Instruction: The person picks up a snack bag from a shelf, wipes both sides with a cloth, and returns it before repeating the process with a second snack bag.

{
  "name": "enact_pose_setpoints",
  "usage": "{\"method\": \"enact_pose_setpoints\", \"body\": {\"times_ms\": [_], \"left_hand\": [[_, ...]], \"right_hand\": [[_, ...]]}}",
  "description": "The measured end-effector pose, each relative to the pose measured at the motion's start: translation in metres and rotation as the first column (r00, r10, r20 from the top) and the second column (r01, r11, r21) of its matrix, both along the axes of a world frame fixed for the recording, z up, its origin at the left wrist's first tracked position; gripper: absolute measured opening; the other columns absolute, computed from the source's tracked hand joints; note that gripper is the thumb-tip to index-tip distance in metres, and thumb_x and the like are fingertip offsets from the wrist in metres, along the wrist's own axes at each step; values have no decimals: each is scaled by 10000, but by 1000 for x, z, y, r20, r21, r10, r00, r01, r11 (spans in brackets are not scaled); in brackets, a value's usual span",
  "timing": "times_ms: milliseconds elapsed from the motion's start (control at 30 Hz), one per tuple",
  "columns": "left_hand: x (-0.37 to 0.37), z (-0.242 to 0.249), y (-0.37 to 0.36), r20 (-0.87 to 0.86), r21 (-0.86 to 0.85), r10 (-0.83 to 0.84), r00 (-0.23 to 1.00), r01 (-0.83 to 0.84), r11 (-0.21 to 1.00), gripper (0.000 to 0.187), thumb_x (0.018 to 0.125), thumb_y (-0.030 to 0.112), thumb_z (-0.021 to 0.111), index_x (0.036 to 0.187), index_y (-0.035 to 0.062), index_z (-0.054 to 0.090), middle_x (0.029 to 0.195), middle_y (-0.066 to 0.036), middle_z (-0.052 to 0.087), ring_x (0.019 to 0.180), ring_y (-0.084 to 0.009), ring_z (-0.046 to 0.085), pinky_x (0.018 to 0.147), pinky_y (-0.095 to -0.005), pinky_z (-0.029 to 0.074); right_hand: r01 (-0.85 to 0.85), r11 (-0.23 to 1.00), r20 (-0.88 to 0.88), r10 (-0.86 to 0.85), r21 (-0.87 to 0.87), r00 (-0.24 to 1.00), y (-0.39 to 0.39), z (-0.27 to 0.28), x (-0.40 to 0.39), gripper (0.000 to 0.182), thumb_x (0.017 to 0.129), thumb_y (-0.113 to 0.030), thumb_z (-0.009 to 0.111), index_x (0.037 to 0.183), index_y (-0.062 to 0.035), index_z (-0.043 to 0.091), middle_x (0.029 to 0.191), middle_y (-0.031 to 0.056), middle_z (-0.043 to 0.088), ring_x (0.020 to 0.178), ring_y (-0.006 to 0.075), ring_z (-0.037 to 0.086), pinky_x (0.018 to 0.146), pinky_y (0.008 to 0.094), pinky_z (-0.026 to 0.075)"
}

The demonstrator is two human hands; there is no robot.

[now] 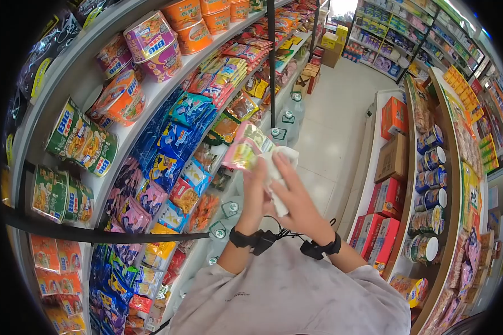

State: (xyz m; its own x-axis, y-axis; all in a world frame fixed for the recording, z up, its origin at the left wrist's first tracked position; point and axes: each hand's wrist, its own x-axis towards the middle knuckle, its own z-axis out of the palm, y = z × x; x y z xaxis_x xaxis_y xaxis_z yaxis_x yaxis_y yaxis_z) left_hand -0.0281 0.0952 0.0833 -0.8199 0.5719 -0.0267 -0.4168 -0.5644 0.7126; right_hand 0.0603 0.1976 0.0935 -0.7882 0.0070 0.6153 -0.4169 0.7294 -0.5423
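Observation:
My left hand (254, 195) is closed on a pink and green package (246, 146), which is tilted in front of me near the left shelf. My right hand (299, 201) holds a white cloth (281, 167) against the package's right side. The two hands are close together, and the cloth lies between them. Part of the package's lower edge is hidden by my left hand and the cloth.
On the left, shelves (201, 50) hold noodle tubs (117, 97) and snack bags (176, 139). Large bottles (289, 120) stand along their foot. A tiled aisle (332, 106) runs ahead. At right, a shelf bears cans (430, 159) and red boxes (388, 198).

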Motion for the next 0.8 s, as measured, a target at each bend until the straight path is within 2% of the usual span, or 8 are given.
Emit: {"method": "enact_pose_setpoints", "body": {"times_ms": [33, 133, 200, 267, 400, 500, 600, 800], "left_hand": [[-4, -3, -1, -20, 115, -51, 999, 53, 992, 587, 1044, 383, 419, 1439, -51, 392, 1397, -195, 516, 1306, -266, 510, 1072, -392, 447], [-4, 13, -8, 108, 305, -103, 989, 65, 950, 584, 1046, 398, 387, 1432, -40, 404, 1390, -164, 537, 1265, -270, 551, 1042, -384, 469], [-5, 1, -7, 91, 169, 42, 995, -57, 984, 569, 1018, 397, 447, 1408, -16, 438, 1358, -151, 567, 1212, -261, 587, 1025, -387, 472], [-5, -4, -11, 81, 28, 173, 982, -176, 984, 548, 997, 403, 477, 1369, 0, 481, 1330, -148, 588, 1184, -264, 597, 1024, -391, 463], [-6, 24, -22, 140, 152, 124, 982, -145, 978, 487, 970, 358, 531, 1329, 29, 509, 1246, -114, 617, 1111, -219, 623, 972, -349, 488], [-10, 36, -41, 150, 113, 74, 986, -91, 989, 511, 964, 385, 528, 1327, 26, 519, 1241, -120, 625, 1107, -224, 632, 962, -344, 499], [-23, 21, -55, 220, 101, 71, 973, -96, 990, 468, 959, 321, 579, 1316, 21, 536, 1219, -126, 645, 1064, -227, 660, 912, -358, 539], [-45, -15, -71, 243, 74, 151, 958, -174, 982, 423, 973, 148, 625, 1355, 22, 493, 1233, -115, 630, 1083, -238, 658, 911, -375, 549]], "right_hand": [[-6, 1000, 45, 6, 8, 999, -3, 6, 1, 542, 873, -101, 644, 1395, -67, 502, 1549, 260, 313, 1397, 476, 347, 1125, 485, 329], [35, 998, 137, -29, -42, 990, -5, 10, -2, 581, 928, -162, 588, 1482, -86, 430, 1588, 262, 232, 1452, 488, 237, 1189, 481, 227], [131, 975, 158, -103, -181, 982, -1, -7, -12, 589, 964, -205, 552, 1516, -86, 386, 1578, 266, 258, 1465, 458, 237, 1190, 459, 227], [103, 925, 190, -34, -365, 981, 7, -16, -20, 561, 975, -218, 572, 1490, -59, 415, 1504, 252, 385, 1408, 376, 367, 1142, 416, 309], [176, 729, 443, 189, -661, 877, 20, -19, -22, 519, 970, -240, 644, 1409, -10, 491, 1262, 142, 628, 1160, 163, 576, 968, 308, 462], [147, 692, 462, 293, -707, 837, 24, -23, -25, 458, 935, -223, 705, 1302, 16, 569, 1093, 43, 686, 963, 69, 591, 835, 255, 492], [145, 713, 504, 322, -686, 802, 20, -16, -26, 395, 930, -221, 712, 1226, 23, 619, 1077, 43, 692, 951, 76, 605, 831, 253, 491], [209, 814, 488, 102, -542, 867, 10, -33, -34, 359, 953, -267, 691, 1183, 6, 642, 1031, 49, 698, 920, 77, 614, 805, 252, 498]]}}
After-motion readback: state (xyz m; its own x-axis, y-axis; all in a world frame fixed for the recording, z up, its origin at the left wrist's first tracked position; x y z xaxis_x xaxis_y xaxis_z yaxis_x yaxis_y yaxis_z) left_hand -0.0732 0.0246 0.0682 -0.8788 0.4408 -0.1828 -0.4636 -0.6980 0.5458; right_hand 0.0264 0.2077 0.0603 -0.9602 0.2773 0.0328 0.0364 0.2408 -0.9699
